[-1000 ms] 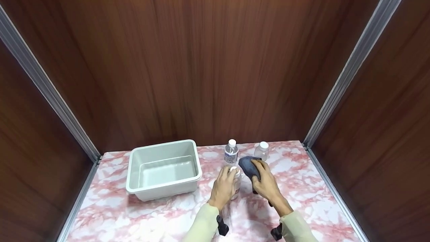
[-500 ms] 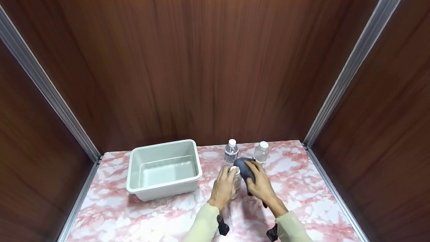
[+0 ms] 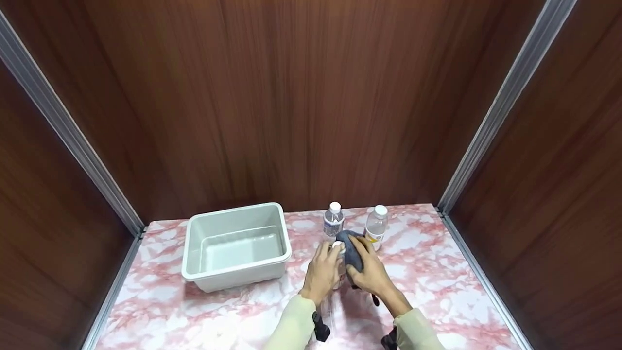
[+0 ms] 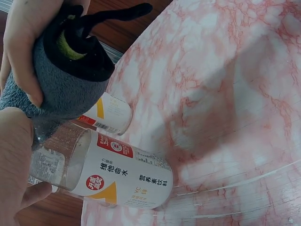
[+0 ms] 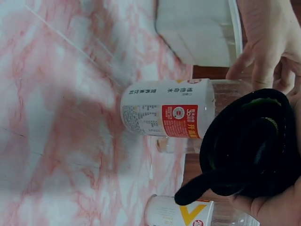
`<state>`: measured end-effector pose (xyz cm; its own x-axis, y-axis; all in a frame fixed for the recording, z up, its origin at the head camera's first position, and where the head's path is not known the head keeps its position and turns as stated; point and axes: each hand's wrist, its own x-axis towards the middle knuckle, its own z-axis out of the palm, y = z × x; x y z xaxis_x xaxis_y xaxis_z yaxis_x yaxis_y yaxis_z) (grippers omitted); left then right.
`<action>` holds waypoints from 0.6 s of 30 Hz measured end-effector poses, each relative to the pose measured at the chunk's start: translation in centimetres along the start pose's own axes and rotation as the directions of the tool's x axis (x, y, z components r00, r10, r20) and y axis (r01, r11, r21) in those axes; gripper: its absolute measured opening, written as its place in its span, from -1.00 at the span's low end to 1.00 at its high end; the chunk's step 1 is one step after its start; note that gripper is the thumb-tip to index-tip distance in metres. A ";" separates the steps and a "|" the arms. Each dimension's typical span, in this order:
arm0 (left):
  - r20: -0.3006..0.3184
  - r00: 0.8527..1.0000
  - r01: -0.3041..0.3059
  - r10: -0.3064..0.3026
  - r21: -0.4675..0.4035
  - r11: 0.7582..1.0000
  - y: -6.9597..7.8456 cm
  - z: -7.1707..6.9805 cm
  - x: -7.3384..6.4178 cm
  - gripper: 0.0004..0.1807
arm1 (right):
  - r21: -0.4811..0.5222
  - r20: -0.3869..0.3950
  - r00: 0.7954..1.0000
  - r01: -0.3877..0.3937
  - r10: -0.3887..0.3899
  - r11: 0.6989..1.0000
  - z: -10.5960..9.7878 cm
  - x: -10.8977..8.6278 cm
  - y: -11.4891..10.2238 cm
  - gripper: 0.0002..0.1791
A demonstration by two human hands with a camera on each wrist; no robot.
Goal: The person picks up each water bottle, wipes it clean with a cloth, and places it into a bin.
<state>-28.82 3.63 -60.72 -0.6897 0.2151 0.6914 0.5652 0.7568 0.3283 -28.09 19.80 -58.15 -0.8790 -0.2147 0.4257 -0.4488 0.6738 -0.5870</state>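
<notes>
Left grip (image 3: 323, 270) curled round the upper part of a clear bottle (image 4: 131, 174); right grip (image 3: 371, 267) clamped on a blue-grey cloth (image 4: 73, 92), fingers over one side and thumb on the other. Surroundings, by size: brown wood-grain panels (image 3: 272, 121) at the back and on both sides, joined at the corners by grey metal rails (image 3: 510, 97). Below them, the worktop (image 3: 233, 316), marbled pink and white. On it, off to my left and apart from both hands, sits a pale grey bin (image 3: 238, 268). Bottles next. Mine looks upright on the worktop, its white label printed in red, black and yellow. A second bottle (image 3: 376, 226), with a yellow mark on its label, stands upright beyond my right hand; a slimmer bottle (image 3: 333, 221) with a blue label stands behind the one I hold. Cloth: bundled, fuzzy outside, black inside with a trace of yellow-green, just beside the held bottle; contact between the two I cannot confirm. From it a black strip (image 5: 197, 186) sticks out. Smallest: a white cap (image 3: 335, 206) on the slimmer bottle.
</notes>
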 end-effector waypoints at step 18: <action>-0.011 1.000 0.014 -0.014 -0.002 1.000 0.1 0.2 0.0 -0.56 | 0.036 0.055 0.997 -0.056 0.054 0.998 1.1 -0.7 0.3 -0.03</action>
<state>-28.83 3.89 -60.85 -0.6922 0.1978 0.6940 0.5567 0.7583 0.3392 -27.83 19.40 -59.34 -0.9095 -0.2165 0.3549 -0.4043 0.6592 -0.6340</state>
